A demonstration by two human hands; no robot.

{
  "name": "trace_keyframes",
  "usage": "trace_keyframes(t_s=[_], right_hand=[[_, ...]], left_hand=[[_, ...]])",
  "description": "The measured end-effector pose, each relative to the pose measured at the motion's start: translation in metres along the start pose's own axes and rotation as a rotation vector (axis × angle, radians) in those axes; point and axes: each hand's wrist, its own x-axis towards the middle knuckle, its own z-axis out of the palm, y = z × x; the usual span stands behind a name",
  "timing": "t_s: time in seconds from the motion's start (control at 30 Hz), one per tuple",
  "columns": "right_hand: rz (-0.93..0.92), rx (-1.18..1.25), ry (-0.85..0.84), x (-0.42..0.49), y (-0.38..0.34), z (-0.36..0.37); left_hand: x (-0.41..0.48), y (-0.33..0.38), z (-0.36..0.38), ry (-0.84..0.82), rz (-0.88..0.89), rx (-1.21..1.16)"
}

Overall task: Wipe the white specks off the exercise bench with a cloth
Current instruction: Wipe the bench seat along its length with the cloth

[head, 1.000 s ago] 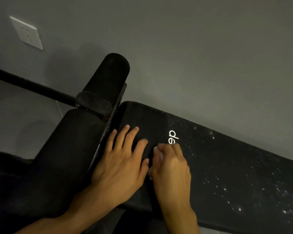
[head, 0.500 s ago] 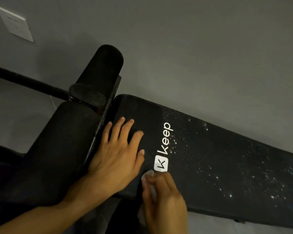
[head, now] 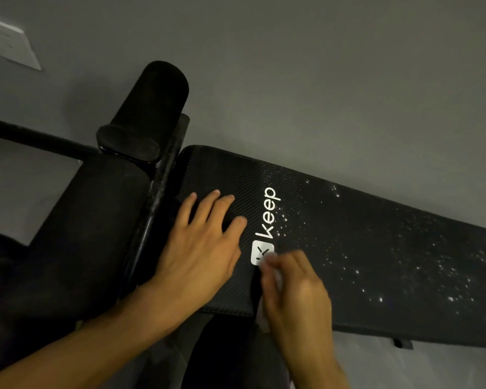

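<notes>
The black exercise bench pad (head: 362, 256) runs from the centre to the right edge, with a white "keep" logo (head: 265, 220). White specks (head: 443, 265) are scattered over its right part. My left hand (head: 202, 251) lies flat on the pad's left end with fingers spread. My right hand (head: 295, 287) is blurred and presses a small white cloth (head: 272, 276) onto the pad's near edge, just below the logo. Most of the cloth is hidden under the fingers.
Two black foam rollers (head: 149, 108) and a black frame bar (head: 31, 136) stand to the left of the pad. A grey wall rises behind, with a white socket plate (head: 9, 43) at the upper left. Grey floor (head: 404, 366) shows below the bench.
My right hand with the cloth slid from the logo towards the near edge of the pad, then shifted slightly right. The "keep" logo came into view. My left hand stayed flat.
</notes>
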Motion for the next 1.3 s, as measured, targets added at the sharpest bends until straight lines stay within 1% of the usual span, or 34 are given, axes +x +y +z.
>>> trace_keyframes(t_s=[0.13,0.3,0.37,0.5,0.57,0.7,0.83,0.93,1.07,1.13,1.3], right_hand=[[0.048,-0.047,0.057,0.036,0.002,0.005],[0.024,-0.006,0.026,0.002,0.003,-0.002],[0.027,0.017,0.030,0.009,0.008,0.000],[0.063,-0.033,0.079,0.047,0.006,0.008],[0.040,-0.007,0.076,0.041,0.005,0.009],[-0.001,0.043,0.017,0.005,0.006,0.000],[0.057,-0.014,0.053,0.043,0.005,0.007],[0.050,-0.038,0.077,0.065,-0.002,0.012],[0.046,0.029,-0.004,0.027,-0.002,0.003],[0.050,0.049,-0.007,0.022,0.002,-0.002],[0.082,-0.055,0.042,0.075,0.000,0.011]], left_hand=[[0.003,0.015,-0.002,-0.070,0.000,-0.048],[0.002,0.021,0.004,-0.117,-0.010,-0.034],[0.002,0.020,0.005,-0.122,-0.013,-0.026],[0.000,0.019,0.005,-0.134,-0.002,-0.025],[-0.001,0.018,0.005,-0.138,0.002,-0.035],[-0.001,0.017,0.005,-0.138,-0.001,-0.050],[-0.001,0.018,0.004,-0.143,-0.001,-0.039],[-0.001,0.020,0.003,-0.151,-0.009,-0.035],[-0.001,0.020,0.004,-0.146,-0.006,-0.045],[-0.001,0.018,0.005,-0.143,-0.016,-0.044],[-0.001,0.018,0.004,-0.153,-0.014,-0.039]])
